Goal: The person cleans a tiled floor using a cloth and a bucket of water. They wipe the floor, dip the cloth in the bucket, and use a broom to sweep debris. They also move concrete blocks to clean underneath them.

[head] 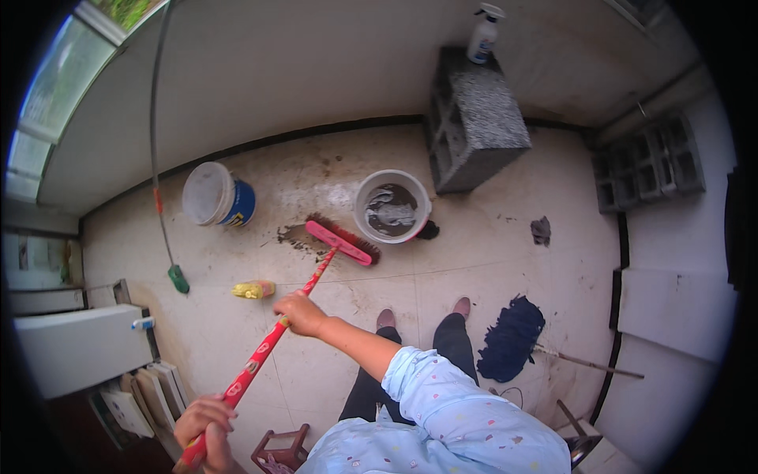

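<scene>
A broom with a pink head (339,243) and a red patterned handle slants across the view, its dark red bristles on the tiled floor beside a wet, dirty patch (299,238). My right hand (301,314) grips the handle about midway. Lower left, my left hand (206,423) is wrapped around the handle near its end. Just beyond the broom head stands an open white bucket (392,206) holding murky water and a soaked grey cloth. A yellow plastic bottle (253,290) lies on the floor left of my right hand.
A lidded bucket (219,194) stands left, near a green-headed long-handled tool (177,279). Concrete blocks (482,118) bear a spray bottle (482,38). A navy mop (512,339) lies right of my feet; a grey rag (540,231) lies beyond. A wooden stool (281,449) is at the bottom.
</scene>
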